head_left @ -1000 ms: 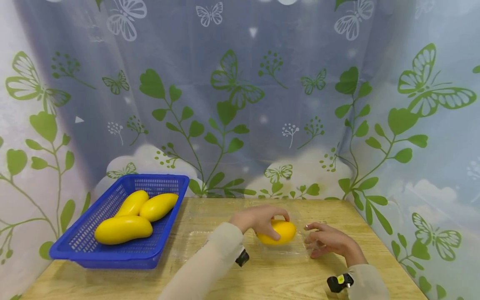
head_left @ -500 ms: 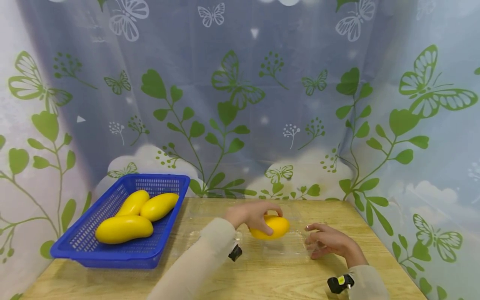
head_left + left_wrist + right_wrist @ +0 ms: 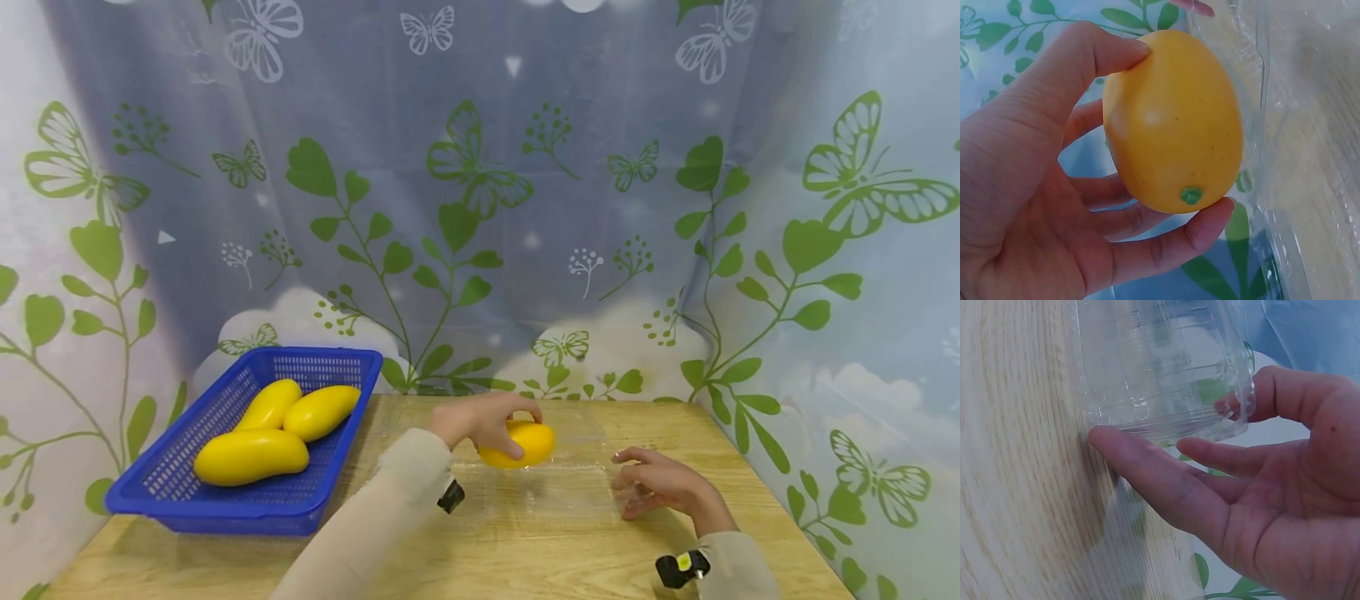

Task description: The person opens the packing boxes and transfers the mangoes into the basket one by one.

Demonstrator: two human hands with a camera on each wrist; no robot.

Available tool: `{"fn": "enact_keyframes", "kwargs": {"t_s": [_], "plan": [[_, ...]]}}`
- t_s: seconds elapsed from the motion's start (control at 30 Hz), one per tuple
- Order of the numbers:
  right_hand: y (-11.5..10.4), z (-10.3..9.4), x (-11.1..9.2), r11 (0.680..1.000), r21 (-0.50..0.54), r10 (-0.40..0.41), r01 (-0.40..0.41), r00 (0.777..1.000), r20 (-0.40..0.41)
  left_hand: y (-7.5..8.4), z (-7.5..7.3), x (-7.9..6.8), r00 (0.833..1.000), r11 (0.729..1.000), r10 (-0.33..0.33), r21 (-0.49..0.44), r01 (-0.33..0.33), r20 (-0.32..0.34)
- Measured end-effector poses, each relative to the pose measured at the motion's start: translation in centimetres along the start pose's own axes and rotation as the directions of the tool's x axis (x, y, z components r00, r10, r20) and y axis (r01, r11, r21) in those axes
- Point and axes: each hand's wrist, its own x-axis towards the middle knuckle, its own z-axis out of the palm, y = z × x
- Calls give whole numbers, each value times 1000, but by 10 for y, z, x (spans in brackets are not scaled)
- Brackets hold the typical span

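Note:
In the head view, my left hand [image 3: 480, 419] grips a yellow mango [image 3: 528, 445] above the clear plastic box. Up close in the left wrist view, the thumb lies on one side of the mango [image 3: 1175, 125] and fingers curl under the other; a green stem spot shows. My right hand [image 3: 660, 485] is at the right end of the clear plastic box [image 3: 573, 496]. From the right wrist, its thumb and a bent finger hold the end of that box [image 3: 1147, 369]. The box's outline is faint against the wood.
A blue perforated basket [image 3: 225, 518] stands at the left with several yellow mangoes [image 3: 251, 457] inside. More clear plastic lies on the wooden table [image 3: 525, 567], left of and behind the box. A patterned curtain [image 3: 480, 275] rises behind the table.
My left hand has carried the mango left and slightly up, from over the right part of the plastic box toward its left side. The right hand has stayed at the box's end.

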Motion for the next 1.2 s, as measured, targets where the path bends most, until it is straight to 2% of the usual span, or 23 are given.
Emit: {"fn": "enact_keyframes", "kwargs": {"t_s": [0.27,0.87,1.2], "plan": [[0,0,2,1000,7,8,-8,1000,-3,-7,-7,-10,1000,999,-25,31,26,-14],[2,0,3,1000,14,-2,2,1000,10,-14,-14,-18,998,998,-54,38,54,-10],[1,0,1,1000,13,-7,7,1000,13,-18,-17,-25,999,999,-15,34,16,-35]]}}
